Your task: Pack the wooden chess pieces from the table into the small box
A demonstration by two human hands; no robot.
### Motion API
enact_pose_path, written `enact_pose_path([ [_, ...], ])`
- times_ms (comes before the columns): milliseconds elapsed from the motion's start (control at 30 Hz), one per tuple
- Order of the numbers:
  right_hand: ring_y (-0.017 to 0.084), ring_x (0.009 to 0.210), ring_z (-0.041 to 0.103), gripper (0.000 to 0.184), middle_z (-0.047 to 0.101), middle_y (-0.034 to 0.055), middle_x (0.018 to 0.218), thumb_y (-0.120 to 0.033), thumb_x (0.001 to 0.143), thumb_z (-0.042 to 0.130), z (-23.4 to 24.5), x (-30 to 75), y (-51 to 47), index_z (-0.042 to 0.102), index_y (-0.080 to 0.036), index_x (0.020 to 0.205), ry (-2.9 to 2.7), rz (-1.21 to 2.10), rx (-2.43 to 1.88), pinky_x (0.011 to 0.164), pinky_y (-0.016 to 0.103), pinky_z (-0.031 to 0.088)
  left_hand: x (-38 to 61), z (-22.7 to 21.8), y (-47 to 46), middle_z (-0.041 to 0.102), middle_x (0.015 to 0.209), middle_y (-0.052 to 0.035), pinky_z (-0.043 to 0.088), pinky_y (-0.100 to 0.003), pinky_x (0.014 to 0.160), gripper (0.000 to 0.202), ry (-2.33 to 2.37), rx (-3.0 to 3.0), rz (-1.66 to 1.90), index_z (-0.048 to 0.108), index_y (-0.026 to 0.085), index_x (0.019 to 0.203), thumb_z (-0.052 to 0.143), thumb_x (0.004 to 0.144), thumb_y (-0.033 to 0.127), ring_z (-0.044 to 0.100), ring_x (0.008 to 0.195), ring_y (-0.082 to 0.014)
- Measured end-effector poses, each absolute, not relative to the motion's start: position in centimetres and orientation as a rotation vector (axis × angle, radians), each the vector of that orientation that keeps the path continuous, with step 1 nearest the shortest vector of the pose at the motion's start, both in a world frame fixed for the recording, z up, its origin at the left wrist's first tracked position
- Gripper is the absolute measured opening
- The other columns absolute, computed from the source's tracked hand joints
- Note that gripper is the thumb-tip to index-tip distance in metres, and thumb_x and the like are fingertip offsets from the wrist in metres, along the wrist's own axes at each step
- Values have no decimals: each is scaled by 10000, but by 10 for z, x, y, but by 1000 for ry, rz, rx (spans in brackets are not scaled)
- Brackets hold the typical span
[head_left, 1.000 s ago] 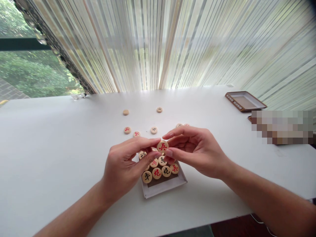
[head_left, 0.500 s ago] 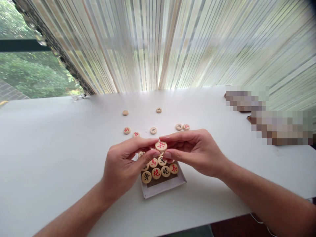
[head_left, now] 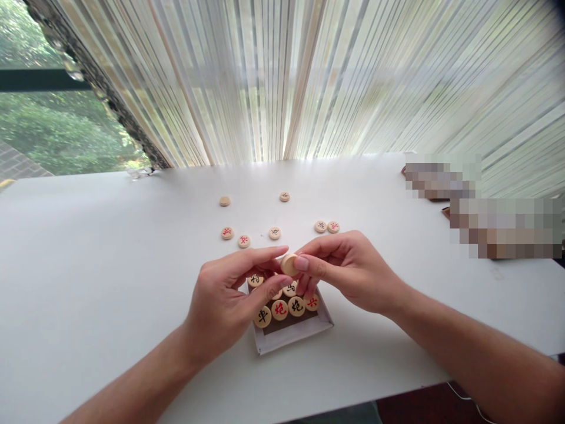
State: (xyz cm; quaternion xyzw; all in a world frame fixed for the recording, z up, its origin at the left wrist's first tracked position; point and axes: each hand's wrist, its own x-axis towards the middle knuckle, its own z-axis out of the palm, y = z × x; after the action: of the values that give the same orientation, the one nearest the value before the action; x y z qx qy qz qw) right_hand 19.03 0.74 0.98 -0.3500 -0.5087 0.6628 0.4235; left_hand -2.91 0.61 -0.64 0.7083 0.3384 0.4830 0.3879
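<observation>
My right hand pinches a round wooden chess piece between thumb and fingers, tilted so that its plain side shows. My left hand is beside it, its forefinger stretched to touch the piece's top and its thumb curled below. Both hands hover over a small shallow box that holds several wooden pieces with red or black characters. Part of the box is hidden under my fingers.
Several loose pieces lie farther out on the white table: a red pair, one black, a pair, a blank one and another. Striped curtains hang behind. Blurred items sit at the right edge.
The held piece has been turned: its red character faced me before, now its plain side shows. My right hand has closed round it and both hands have dropped slightly.
</observation>
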Motion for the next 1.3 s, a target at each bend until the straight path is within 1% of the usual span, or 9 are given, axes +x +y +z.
enact_pose_path([
  [233, 154, 590, 743, 350, 777, 54, 667, -430, 772, 961, 11, 190, 6, 858, -129, 916, -1255, 1748, -930, 545, 220, 621, -28, -6, 8, 845, 984, -49, 679, -224, 787, 362, 774, 1797, 1168, 811, 201, 1209, 841, 868, 82, 803, 829, -157],
  [433, 111, 538, 659, 373, 735, 14, 636, -345, 632, 1041, 10, 187, 5, 782, -134, 798, -1209, 1812, -1000, 501, 192, 541, -28, -2, 9, 823, 921, -42, 637, -236, 736, 284, 785, 1939, 1150, 824, 223, 1168, 822, 903, 122, 747, 758, -146],
  [500, 102, 541, 642, 377, 716, 3, 627, -323, 614, 1049, 10, 186, 5, 756, -136, 759, -1205, 1815, -1015, 486, 178, 512, -28, -1, 9, 810, 906, -38, 612, -234, 721, 279, 765, 1997, 1157, 830, 239, 1160, 810, 911, 115, 727, 752, -142],
  [600, 93, 520, 609, 369, 681, -11, 595, -348, 643, 1033, 10, 185, 4, 741, -139, 732, -1225, 1799, -1026, 456, 171, 469, -28, 0, 10, 795, 886, -39, 584, -225, 684, 287, 727, 2044, 1166, 834, 245, 1155, 797, 913, 95, 718, 752, -144],
  [733, 100, 511, 604, 387, 670, -2, 584, -441, 728, 978, 10, 186, 3, 739, -137, 728, -1282, 1769, -1022, 464, 187, 475, -26, 2, 11, 776, 861, -28, 570, -210, 662, 306, 712, 2030, 1160, 837, 243, 1144, 809, 892, 72, 702, 736, -135],
  [900, 109, 504, 604, 409, 663, 7, 575, -489, 819, 907, 11, 187, 3, 719, -133, 752, -1312, 1765, -977, 490, 210, 496, -27, 1, 10, 767, 865, -30, 575, -230, 694, 266, 752, 1945, 1135, 846, 267, 1128, 833, 899, 132, 685, 747, -142],
  [1033, 108, 502, 597, 377, 678, 5, 591, -469, 832, 899, 12, 189, 4, 719, -140, 801, -1280, 1822, -923, 495, 217, 501, -30, -1, 11, 775, 894, -54, 590, -262, 701, 257, 789, 1884, 1136, 842, 258, 1140, 859, 890, 200, 696, 779, -171],
  [1167, 101, 528, 608, 372, 685, -6, 622, -401, 743, 975, 12, 188, 3, 716, -144, 816, -1236, 1874, -935, 509, 204, 512, -31, -3, 11, 778, 893, -66, 597, -273, 699, 232, 806, 1899, 1158, 839, 228, 1124, 856, 894, 210, 703, 774, -179],
  [1300, 92, 537, 601, 405, 677, -16, 622, -353, 660, 1026, 10, 184, 2, 707, -141, 789, -1205, 1859, -987, 491, 180, 481, -29, -4, 10, 758, 884, -22, 575, -221, 716, 301, 766, 2029, 1194, 824, 260, 1165, 812, 908, 105, 685, 763, -131],
])
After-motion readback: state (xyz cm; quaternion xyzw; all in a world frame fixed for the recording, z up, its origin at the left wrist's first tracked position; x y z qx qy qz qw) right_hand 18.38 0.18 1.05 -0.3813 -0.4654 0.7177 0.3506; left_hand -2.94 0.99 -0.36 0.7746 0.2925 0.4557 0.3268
